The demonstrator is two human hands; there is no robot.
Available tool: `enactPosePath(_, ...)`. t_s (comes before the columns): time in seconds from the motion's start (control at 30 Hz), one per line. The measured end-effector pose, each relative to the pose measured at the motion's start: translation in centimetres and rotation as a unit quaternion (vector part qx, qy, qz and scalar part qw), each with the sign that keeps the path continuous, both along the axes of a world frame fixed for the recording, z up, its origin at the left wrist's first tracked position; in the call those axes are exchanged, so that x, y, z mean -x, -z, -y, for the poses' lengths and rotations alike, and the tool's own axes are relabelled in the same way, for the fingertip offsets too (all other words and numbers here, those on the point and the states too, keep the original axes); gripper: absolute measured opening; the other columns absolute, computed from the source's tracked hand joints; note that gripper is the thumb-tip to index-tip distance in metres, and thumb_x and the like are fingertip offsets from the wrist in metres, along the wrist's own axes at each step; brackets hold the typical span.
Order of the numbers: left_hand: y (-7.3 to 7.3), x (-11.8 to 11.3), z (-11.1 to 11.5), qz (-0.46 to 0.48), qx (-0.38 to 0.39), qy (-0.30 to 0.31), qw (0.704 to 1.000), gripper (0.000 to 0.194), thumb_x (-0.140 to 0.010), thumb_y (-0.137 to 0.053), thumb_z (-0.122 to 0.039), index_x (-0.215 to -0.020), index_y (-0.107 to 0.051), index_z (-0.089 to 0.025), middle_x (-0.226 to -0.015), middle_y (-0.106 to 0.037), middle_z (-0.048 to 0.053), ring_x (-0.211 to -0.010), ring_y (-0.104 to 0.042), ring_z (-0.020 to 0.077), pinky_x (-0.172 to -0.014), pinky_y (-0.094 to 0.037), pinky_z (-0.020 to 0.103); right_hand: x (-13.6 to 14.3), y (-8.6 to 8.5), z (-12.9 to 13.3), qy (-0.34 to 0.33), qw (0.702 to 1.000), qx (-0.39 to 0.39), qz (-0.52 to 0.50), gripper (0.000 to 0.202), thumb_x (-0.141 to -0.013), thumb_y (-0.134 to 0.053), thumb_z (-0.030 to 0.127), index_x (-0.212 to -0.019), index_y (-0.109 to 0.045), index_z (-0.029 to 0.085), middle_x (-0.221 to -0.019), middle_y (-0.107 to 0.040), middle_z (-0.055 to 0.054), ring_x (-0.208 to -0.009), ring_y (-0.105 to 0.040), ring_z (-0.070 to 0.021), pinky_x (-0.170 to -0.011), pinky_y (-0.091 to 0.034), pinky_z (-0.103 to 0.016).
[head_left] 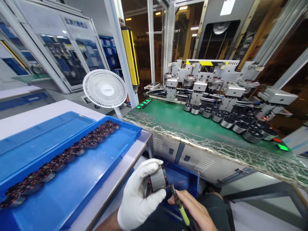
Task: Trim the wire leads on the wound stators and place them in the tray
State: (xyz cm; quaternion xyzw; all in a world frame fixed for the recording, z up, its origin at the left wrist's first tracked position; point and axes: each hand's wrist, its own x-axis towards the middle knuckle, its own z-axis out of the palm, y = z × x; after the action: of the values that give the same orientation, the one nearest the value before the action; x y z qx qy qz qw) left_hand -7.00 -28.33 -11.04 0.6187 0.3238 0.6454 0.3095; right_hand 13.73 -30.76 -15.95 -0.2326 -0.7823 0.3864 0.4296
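My left hand [137, 195], in a white glove, is closed around a motor stator [158, 180], a grey metal ring with black end pieces. Thin copper wires stick out from its right side. My bare right hand [196, 208] grips wire cutters [180, 208] with yellow-green handles. The cutters' dark jaws point up, close to the wires at the stator's right edge; whether they touch a wire I cannot tell. Below the stator is a blue bin [184, 176], partly hidden by my hands.
A blue tray [96, 175] on the left table holds rows of wound stators [68, 155]. Several stators with black tops [227, 122] stand on the green worktop [166, 117], before a winding machine [199, 86]. A white fan [105, 89] stands between the tables.
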Motion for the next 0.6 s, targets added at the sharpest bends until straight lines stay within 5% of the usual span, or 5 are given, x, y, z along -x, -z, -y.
enactPosePath(0.23, 0.0, 0.3, 0.0, -0.017, -0.001, -0.007, 1.000, 0.047, -0.077, -0.077, -0.018, -0.121, -0.064, -0.029, -0.123, -0.067, 0.006, -0.115, -0.066, 0.0198, -0.097, -0.056, 0.027, -0.3, 0.7, -1.0, -0.032, 0.998, -0.053, 0.011, 0.069, -0.087, -0.049, 0.016, -0.153, -0.028, 0.019, -0.123, -0.057, -0.015, -0.113, -0.059, -0.0230, -0.099, -0.049, -0.030)
enactPosePath(0.4, 0.2, 0.3, 0.1, -0.034, 0.013, -0.003, 0.999, 0.049, -0.077, -0.076, -0.015, -0.122, -0.064, -0.031, -0.124, -0.066, 0.007, -0.114, -0.066, 0.0224, -0.095, -0.057, 0.031, -0.2, 0.7, -0.8, 0.014, 0.996, -0.081, 0.041, 0.075, -0.082, -0.048, 0.009, -0.153, -0.027, 0.024, -0.114, -0.060, -0.011, -0.100, -0.064, -0.0204, -0.086, -0.055, -0.025)
enactPosePath(0.6, 0.8, 1.1, 0.5, -0.090, -0.005, 0.022, 0.996, 0.051, -0.079, -0.074, -0.017, -0.125, -0.059, -0.031, -0.125, -0.063, 0.010, -0.114, -0.065, 0.0253, -0.094, -0.057, 0.037, -0.3, 1.5, -0.2, 0.070, 0.997, -0.009, 0.042, 0.066, -0.083, -0.046, 0.011, -0.148, -0.039, 0.024, -0.093, -0.064, -0.007, -0.080, -0.066, -0.0176, -0.074, -0.057, -0.023)
